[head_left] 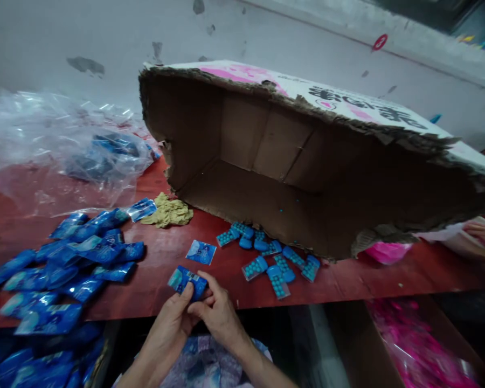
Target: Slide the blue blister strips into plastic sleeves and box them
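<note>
Both my hands are together near the front edge of the red table, around one blue packet point(185, 281). My left hand point(173, 318) grips it with the thumb on top. On the packet's right end, the fingers of my right hand point(218, 310) are closed. Just beyond lies a flat blue sachet point(201, 252). To the right, several small clear boxes of blue beads with blue caps point(278, 280) lie loose. Left of my hands is a heap of similar blue packets point(81, 258).
A torn cardboard box point(250, 188) lies on its side, opening toward me. A crumpled yellow cloth point(170, 210) and a clear plastic bag point(64, 161) are to its left. Below the table edge are more blue packets point(44, 366) and a box of pink packets point(420, 345).
</note>
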Demonstrator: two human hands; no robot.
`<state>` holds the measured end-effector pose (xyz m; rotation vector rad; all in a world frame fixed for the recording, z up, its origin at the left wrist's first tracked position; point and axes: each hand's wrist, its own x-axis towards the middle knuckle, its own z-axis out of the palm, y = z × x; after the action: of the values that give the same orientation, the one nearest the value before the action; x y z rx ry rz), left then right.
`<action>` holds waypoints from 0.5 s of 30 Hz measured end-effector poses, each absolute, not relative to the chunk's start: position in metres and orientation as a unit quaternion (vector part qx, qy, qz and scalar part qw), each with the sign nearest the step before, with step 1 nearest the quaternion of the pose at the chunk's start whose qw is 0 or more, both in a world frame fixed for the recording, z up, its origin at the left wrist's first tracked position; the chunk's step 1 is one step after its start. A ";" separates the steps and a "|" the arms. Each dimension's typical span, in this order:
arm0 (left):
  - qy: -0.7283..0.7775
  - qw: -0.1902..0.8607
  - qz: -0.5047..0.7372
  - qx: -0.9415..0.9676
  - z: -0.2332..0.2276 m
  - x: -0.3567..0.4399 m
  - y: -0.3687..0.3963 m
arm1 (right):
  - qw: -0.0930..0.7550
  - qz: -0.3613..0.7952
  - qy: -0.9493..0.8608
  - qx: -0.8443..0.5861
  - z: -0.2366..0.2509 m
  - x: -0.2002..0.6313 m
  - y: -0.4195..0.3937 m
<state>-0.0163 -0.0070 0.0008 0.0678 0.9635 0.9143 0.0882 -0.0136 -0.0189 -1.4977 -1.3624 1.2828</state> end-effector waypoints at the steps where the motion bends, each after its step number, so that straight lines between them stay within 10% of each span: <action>1: 0.449 0.785 0.425 0.038 0.001 -0.018 -0.006 | 0.366 0.494 -0.523 -0.590 -0.018 0.086 -0.013; 15: 0.597 0.668 0.439 0.073 0.009 -0.050 0.017 | 0.315 0.314 -0.663 -0.603 -0.006 0.114 -0.013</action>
<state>-0.0498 0.0167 0.0089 0.1641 1.3460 0.9905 0.1135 -0.0126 -0.0060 -1.5884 -1.7457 0.8266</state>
